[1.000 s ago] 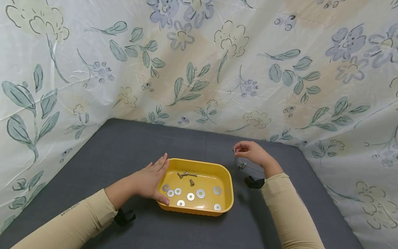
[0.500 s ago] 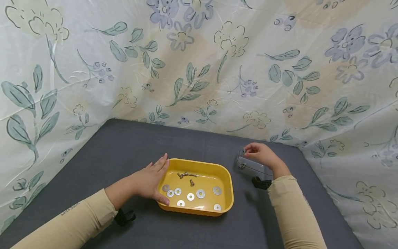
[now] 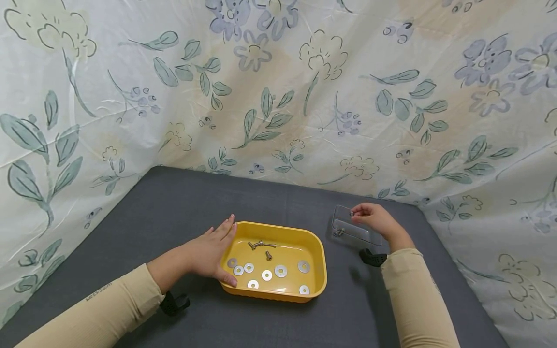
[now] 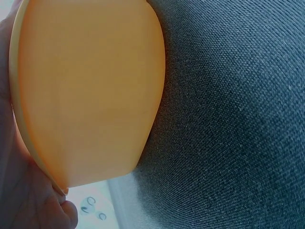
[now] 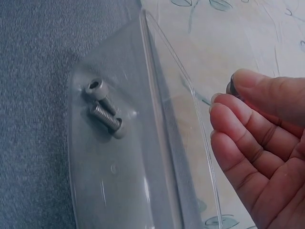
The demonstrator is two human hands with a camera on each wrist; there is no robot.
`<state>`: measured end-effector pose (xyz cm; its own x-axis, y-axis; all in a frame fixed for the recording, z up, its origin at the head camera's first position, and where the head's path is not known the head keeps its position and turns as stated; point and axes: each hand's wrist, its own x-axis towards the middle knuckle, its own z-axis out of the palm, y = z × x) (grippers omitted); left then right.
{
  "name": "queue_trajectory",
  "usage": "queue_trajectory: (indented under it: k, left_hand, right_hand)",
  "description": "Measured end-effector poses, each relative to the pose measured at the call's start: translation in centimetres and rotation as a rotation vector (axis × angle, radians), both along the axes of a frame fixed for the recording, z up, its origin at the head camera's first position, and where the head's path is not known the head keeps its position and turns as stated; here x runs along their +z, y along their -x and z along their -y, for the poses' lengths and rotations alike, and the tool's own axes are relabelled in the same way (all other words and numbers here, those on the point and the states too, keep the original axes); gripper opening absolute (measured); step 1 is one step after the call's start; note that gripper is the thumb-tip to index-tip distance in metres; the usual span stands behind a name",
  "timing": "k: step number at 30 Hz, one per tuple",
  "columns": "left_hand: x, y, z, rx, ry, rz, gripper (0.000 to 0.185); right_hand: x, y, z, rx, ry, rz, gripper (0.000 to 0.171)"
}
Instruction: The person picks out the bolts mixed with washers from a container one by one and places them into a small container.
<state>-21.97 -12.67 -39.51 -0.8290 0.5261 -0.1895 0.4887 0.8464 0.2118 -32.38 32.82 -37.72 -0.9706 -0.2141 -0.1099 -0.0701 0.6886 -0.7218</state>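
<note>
Head view: left hand (image 3: 209, 253) rests flat-fingered against the yellow tray (image 3: 319, 270) of washers (image 3: 267, 274), steadying it on the grey desk (image 3: 174, 208); right hand (image 3: 374, 218) reaches over a clear plastic box (image 3: 348, 227). Left wrist view: tray wall (image 4: 86, 95) against the palm. Right wrist view: curled fingers (image 5: 248, 138) pinch a small dark piece, hard to identify, above two bolts (image 5: 106, 112) in the box.

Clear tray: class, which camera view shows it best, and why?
The right wrist view: the clear tray fills it, with two bolts plainly inside. The head view shows it small and faint by the right hand. The left wrist view misses it.
</note>
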Motion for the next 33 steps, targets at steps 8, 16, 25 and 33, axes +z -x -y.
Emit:
queue_trajectory:
  k: [8,16,25,33]
  left_hand:
    - [-0.01,0.08,0.07,-0.009,0.001,-0.009,0.133]
    - [-0.16,0.11,0.07,-0.006,0.003,-0.017,0.134]
    - [-0.14,0.13,0.07,-0.009,0.001,-0.012,0.134]
    - [-0.09,0.1,0.05,-0.007,0.001,-0.005,0.134]
  right_hand:
    - [0.04,-0.11,-0.64,0.005,0.009,0.009,0.035]
    - [-0.12,-0.23,-0.73,0.006,0.027,0.002,0.033]
    - [-0.32,-0.31,-0.99,0.003,0.025,0.012,0.034]
    - [-0.25,-0.35,-0.72,-0.02,0.008,0.008,0.034]
